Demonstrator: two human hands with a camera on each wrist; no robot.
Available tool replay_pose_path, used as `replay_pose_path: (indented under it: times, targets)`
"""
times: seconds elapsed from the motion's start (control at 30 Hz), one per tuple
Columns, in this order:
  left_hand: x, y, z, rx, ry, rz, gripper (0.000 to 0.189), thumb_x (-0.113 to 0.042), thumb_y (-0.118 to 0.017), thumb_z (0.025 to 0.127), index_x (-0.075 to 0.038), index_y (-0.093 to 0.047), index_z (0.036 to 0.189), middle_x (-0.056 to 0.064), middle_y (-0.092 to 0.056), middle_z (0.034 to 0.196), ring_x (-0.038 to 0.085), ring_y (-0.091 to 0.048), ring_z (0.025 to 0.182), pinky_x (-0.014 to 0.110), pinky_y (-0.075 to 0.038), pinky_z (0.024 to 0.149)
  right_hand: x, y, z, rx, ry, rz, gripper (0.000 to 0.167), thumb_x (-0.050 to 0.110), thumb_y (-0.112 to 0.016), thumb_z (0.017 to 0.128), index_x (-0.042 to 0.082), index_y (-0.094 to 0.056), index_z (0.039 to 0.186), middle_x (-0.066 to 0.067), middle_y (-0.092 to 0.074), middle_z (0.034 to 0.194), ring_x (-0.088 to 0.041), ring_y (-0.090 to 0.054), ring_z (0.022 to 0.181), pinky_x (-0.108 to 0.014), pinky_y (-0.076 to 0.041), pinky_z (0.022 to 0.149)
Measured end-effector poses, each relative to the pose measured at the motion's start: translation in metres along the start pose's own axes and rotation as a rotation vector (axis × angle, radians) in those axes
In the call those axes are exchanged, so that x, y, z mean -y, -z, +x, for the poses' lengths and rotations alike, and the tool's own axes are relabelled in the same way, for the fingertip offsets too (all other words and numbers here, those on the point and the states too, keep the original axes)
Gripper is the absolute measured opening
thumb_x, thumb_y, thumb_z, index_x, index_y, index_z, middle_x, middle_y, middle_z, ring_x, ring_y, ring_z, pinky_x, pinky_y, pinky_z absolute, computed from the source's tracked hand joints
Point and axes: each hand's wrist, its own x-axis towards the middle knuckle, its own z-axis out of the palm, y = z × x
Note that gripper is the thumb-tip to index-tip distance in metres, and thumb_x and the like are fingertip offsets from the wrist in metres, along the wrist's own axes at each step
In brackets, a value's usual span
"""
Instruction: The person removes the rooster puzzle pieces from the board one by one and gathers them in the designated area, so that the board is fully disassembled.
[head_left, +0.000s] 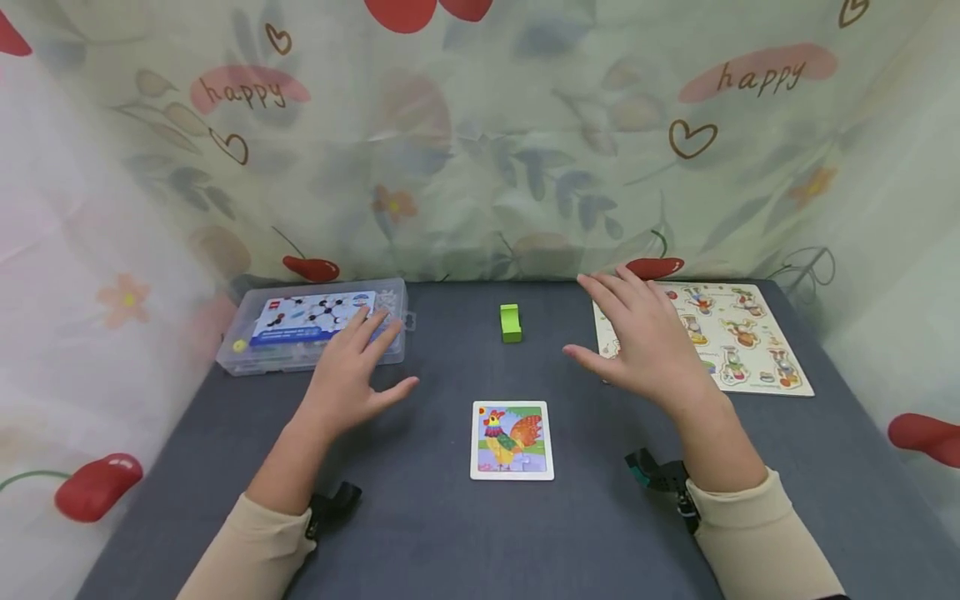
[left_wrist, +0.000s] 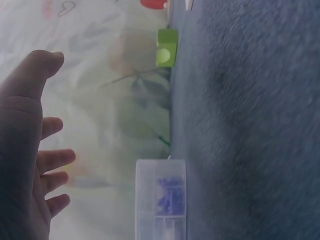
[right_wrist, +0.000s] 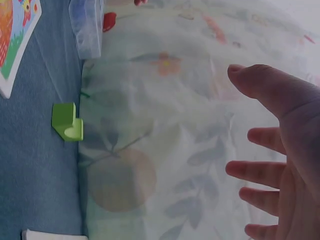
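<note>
My left hand [head_left: 347, 375] hovers with its fingers spread and nothing in them, its fingertips overlapping the clear plastic case [head_left: 300, 358] in the head view. My right hand [head_left: 645, 337] is raised too, fingers extended and thumb apart, near the left part of a white picture board [head_left: 757, 333]. Between the hands lies a small square rooster puzzle [head_left: 512, 440] in a white frame, nearer the person. Farther back stands a small green block [head_left: 510, 323], which shows a notched shape in the right wrist view. Neither hand touches the puzzle or the block.
The case at the back left carries a blue and white label [head_left: 311, 318] with molecule pictures and holds small parts. The board at the back right shows several cartoon figures. A patterned curtain [head_left: 465, 167] rises behind the dark grey tablecloth [head_left: 450, 546].
</note>
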Motion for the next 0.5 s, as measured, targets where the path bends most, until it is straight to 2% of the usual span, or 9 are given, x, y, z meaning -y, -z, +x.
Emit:
replay_pose_path:
  times: [0.1, 0.2, 0.37, 0.5]
  targets:
    - [-0.006, -0.003, 0.0, 0.021, -0.007, -0.016, 0.088, -0.074, -0.055, 0.091, -0.01, -0.051, 0.152, 0.02, -0.045, 0.154, 0.044, -0.034, 0.146, 0.066, -0.033, 0.108, 0.006, -0.002, 0.0, -0.009, 0.013, -0.005, 0.084, 0.051, -0.08, 0.082, 0.008, -0.052, 0.149, -0.016, -0.055, 0.142, -0.042, -0.037, 0.143, -0.067, -0.026, 0.111]
    - [-0.011, -0.005, 0.0, 0.036, -0.017, -0.032, 0.086, -0.068, -0.063, 0.089, -0.011, -0.05, 0.153, 0.018, -0.045, 0.155, 0.042, -0.035, 0.146, 0.066, -0.032, 0.109, 0.009, -0.004, 0.001, -0.002, 0.026, -0.007, 0.085, 0.052, -0.08, 0.082, 0.01, -0.053, 0.15, -0.016, -0.055, 0.143, -0.042, -0.038, 0.143, -0.066, -0.027, 0.111]
    - [-0.017, -0.014, -0.001, 0.056, -0.055, -0.046, 0.086, -0.071, -0.059, 0.091, -0.012, -0.049, 0.154, 0.018, -0.045, 0.155, 0.042, -0.035, 0.145, 0.068, -0.033, 0.107, 0.017, -0.007, 0.001, 0.045, 0.043, 0.007, 0.084, 0.051, -0.081, 0.083, 0.01, -0.051, 0.151, -0.016, -0.053, 0.146, -0.043, -0.038, 0.143, -0.066, -0.027, 0.111]
    - [-0.023, -0.019, -0.002, 0.095, -0.06, -0.059, 0.086, -0.067, -0.065, 0.089, -0.014, -0.048, 0.155, 0.016, -0.043, 0.156, 0.04, -0.033, 0.147, 0.067, -0.033, 0.107, 0.025, -0.009, -0.001, 0.066, 0.069, 0.018, 0.085, 0.052, -0.081, 0.083, 0.011, -0.051, 0.151, -0.016, -0.053, 0.146, -0.043, -0.038, 0.143, -0.064, -0.028, 0.111]
